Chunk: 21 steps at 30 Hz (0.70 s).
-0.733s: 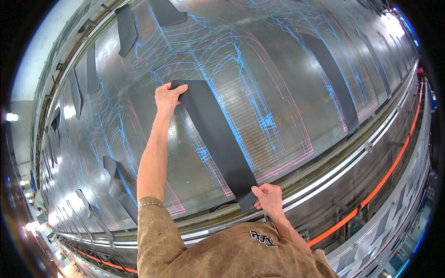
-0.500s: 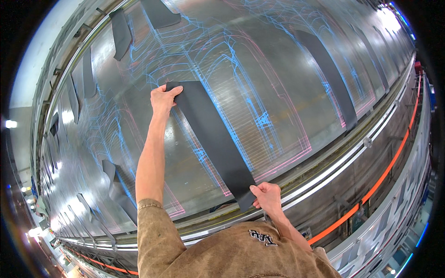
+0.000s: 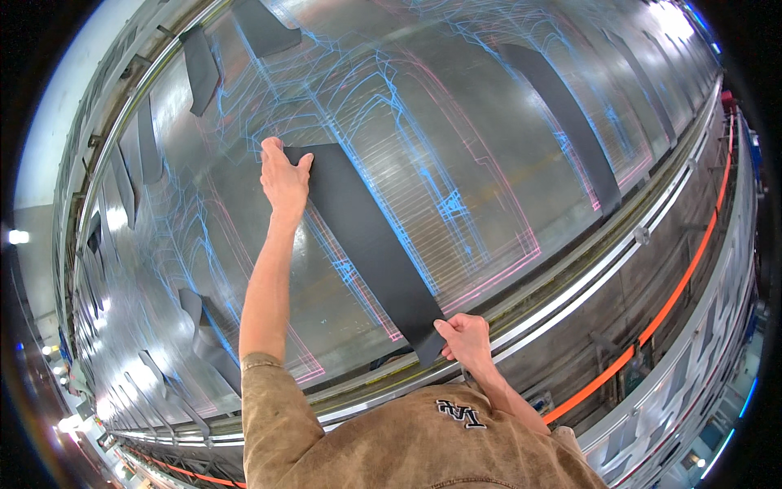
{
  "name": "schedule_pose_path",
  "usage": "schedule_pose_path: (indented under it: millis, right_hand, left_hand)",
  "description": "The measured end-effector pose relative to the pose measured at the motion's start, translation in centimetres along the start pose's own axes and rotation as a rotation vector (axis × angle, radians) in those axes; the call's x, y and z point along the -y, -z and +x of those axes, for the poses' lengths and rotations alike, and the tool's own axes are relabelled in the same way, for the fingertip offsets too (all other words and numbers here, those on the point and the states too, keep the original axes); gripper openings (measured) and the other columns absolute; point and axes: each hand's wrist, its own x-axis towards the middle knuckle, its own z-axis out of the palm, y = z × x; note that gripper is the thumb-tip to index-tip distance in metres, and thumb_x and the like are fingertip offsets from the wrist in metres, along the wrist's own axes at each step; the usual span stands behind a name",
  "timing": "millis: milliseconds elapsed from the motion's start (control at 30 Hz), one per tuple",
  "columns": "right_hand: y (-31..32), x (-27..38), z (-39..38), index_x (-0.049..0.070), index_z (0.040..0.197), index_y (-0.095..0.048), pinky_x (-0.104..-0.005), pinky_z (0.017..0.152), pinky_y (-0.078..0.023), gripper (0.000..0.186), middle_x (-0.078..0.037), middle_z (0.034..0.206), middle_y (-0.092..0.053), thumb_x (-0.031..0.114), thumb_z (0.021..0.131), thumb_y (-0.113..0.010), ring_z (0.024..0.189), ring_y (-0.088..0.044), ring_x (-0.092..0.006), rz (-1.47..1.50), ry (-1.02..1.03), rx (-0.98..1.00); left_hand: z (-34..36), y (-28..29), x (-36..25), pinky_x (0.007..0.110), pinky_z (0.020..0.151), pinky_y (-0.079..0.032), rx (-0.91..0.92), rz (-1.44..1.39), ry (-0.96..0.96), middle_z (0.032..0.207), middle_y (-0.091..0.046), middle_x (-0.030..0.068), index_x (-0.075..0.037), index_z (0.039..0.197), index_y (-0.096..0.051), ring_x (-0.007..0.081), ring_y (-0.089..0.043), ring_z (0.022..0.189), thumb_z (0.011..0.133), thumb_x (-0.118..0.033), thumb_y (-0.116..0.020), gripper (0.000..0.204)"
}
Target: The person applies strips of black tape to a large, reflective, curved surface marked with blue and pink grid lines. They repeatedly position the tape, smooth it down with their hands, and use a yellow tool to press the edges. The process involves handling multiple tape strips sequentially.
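A long dark grey strip of sheet material (image 3: pixel 371 236) lies across a broad, shiny metal-grey table (image 3: pixel 481 106), on blue and pink lines. At its far left corner is my left hand (image 3: pixel 283 183), thumb and fingers apart, the thumb beside the strip's edge. My right hand (image 3: pixel 466 341) pinches the near right corner between thumb and fingers. That near end reaches past the lined area toward the table's front rail (image 3: pixel 529 342).
Another dark strip (image 3: pixel 566 122) lies to the right. Several dark cut pieces, one of them curved (image 3: pixel 204 330), are spread at the left, and more lie at the far edge. An orange band (image 3: pixel 652 326) runs along the right, beyond the rail.
My left hand has loosened from its pinch on the strip's far corner, and its thumb and fingers have spread. My right hand keeps its hold. The whole view has shifted slightly.
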Motion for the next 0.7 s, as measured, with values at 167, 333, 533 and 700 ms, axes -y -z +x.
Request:
schedule_pose_path:
  millis: [167,333,533,700]
  right_hand:
    - [0.0,-0.1,0.0,-0.006,0.075,-0.066,-0.0274,0.042,-0.051,0.030,-0.010,0.057,-0.063,0.020,0.088,-0.070,0.046,-0.063,-0.0142,0.012,0.030,-0.006]
    - [0.1,-0.1,0.1,-0.006,0.075,-0.066,-0.0279,0.042,-0.051,0.029,-0.010,0.057,-0.064,0.020,0.088,-0.069,0.046,-0.063,-0.0146,-0.001,0.039,-0.007]
    - [0.2,-0.3,0.0,-0.004,0.076,-0.067,-0.0315,0.043,-0.051,0.029,-0.012,0.058,-0.064,0.023,0.088,-0.070,0.048,-0.064,-0.0185,-0.018,0.031,0.009]
    - [0.9,-1.6,0.3,0.001,0.075,-0.068,-0.0414,0.057,-0.051,0.034,-0.013,0.063,-0.066,0.033,0.080,-0.078,0.059,-0.065,-0.0297,-0.599,0.364,-0.180]
  left_hand:
    - [-1.0,-0.6,-0.2,0.046,0.097,-0.045,-0.160,0.246,-0.719,0.134,-0.052,0.0171,-0.006,0.122,-0.057,0.0316,-0.048,0.126,0.087,-0.009,-0.066,0.036]
    - [-3.4,-3.5,1.0,0.054,0.116,-0.023,0.200,0.084,-0.656,0.156,-0.032,0.0106,-0.010,0.145,-0.041,0.0388,-0.023,0.145,0.100,-0.023,-0.046,0.047]
    - [-6.5,-1.9,-0.8,0.058,0.117,-0.016,0.280,0.224,-0.706,0.159,-0.022,0.0164,-0.002,0.151,-0.028,0.0414,-0.018,0.146,0.098,-0.037,-0.046,0.066]
    - [-14.5,1.2,-3.1,0.058,0.117,-0.013,0.500,0.170,-0.811,0.156,-0.017,0.0317,0.012,0.146,-0.026,0.0467,-0.014,0.146,0.093,-0.047,-0.053,0.084]
